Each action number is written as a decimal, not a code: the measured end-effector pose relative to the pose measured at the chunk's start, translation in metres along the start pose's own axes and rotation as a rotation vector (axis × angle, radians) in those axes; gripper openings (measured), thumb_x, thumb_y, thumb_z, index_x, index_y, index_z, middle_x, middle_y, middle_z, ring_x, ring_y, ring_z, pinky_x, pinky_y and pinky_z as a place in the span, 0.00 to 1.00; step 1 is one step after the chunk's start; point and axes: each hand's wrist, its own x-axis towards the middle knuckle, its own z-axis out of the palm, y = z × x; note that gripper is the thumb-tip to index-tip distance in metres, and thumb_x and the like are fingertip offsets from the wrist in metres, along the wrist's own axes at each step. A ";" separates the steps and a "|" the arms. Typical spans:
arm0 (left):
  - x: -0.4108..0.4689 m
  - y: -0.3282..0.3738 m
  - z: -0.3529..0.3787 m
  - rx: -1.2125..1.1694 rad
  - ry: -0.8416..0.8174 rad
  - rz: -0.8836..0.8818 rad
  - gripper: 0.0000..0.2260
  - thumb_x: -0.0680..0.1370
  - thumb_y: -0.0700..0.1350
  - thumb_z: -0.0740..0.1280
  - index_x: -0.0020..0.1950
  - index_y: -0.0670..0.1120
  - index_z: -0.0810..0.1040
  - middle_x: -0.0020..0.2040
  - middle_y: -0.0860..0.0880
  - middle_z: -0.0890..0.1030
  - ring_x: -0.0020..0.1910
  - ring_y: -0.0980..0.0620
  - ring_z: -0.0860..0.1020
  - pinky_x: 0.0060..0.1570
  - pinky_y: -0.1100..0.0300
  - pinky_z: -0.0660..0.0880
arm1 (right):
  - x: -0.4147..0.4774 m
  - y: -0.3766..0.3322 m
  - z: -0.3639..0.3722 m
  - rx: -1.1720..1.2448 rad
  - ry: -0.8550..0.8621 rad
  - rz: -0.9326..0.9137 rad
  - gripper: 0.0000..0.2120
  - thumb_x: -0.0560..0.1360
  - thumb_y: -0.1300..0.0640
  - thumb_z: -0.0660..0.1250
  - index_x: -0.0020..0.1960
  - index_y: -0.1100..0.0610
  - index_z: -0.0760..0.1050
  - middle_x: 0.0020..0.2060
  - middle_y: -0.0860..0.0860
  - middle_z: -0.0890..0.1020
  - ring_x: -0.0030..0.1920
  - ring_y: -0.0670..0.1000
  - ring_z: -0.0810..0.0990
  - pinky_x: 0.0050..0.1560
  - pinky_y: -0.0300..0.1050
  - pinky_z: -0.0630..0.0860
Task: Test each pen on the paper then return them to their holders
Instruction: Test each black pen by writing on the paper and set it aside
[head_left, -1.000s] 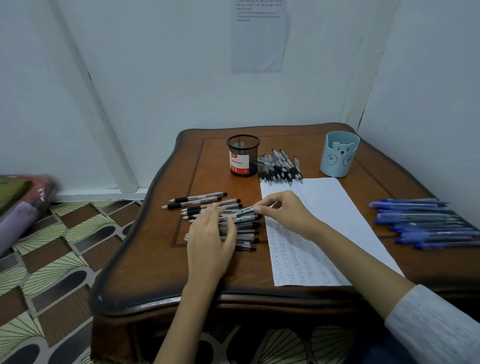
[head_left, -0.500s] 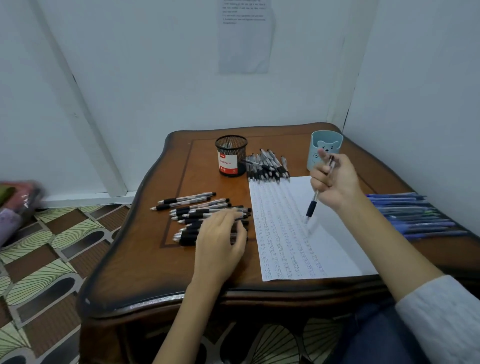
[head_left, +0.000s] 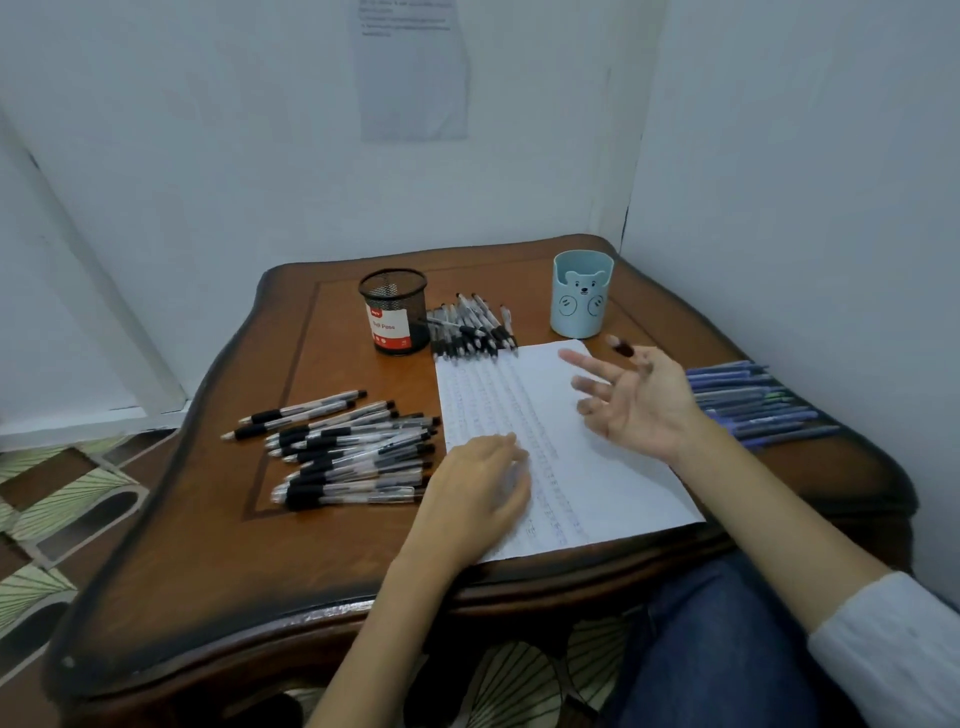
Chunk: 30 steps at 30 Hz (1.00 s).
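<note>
Pens with black rubber grips (head_left: 358, 457) look light, stiff and best pinched there; right hand (head_left: 636, 402), fingers spread, loosely carries one blurred pen (head_left: 621, 347), while left hand (head_left: 480, 486) rests flat on white lined paper (head_left: 582, 467).

place: corner of a home room | evidence: carved wooden surface (head_left: 332, 561) sitting against plain white walls (head_left: 208, 130) | leaf-patterned floor tiles (head_left: 57, 499) showing at left | printed sheet (head_left: 413, 73) hanging on the wall
</note>
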 end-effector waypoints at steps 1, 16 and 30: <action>0.000 0.000 0.000 0.004 -0.011 0.001 0.14 0.80 0.51 0.62 0.61 0.46 0.78 0.67 0.50 0.75 0.66 0.54 0.71 0.65 0.59 0.65 | 0.000 0.004 -0.002 -0.076 0.008 0.024 0.28 0.80 0.46 0.51 0.53 0.66 0.81 0.29 0.55 0.77 0.25 0.47 0.70 0.21 0.33 0.65; -0.004 -0.003 0.000 -0.015 -0.062 -0.022 0.18 0.79 0.56 0.63 0.65 0.50 0.76 0.69 0.53 0.73 0.67 0.58 0.69 0.65 0.64 0.62 | 0.007 0.038 -0.003 -0.690 0.123 -0.336 0.14 0.73 0.56 0.73 0.37 0.61 0.71 0.28 0.59 0.78 0.21 0.50 0.72 0.20 0.39 0.69; -0.006 -0.001 0.002 -0.012 -0.045 -0.038 0.17 0.78 0.55 0.64 0.64 0.49 0.76 0.68 0.53 0.73 0.68 0.58 0.68 0.66 0.65 0.60 | 0.015 0.052 -0.014 -1.056 0.226 -0.611 0.13 0.71 0.68 0.67 0.31 0.67 0.66 0.24 0.56 0.68 0.23 0.52 0.74 0.26 0.39 0.68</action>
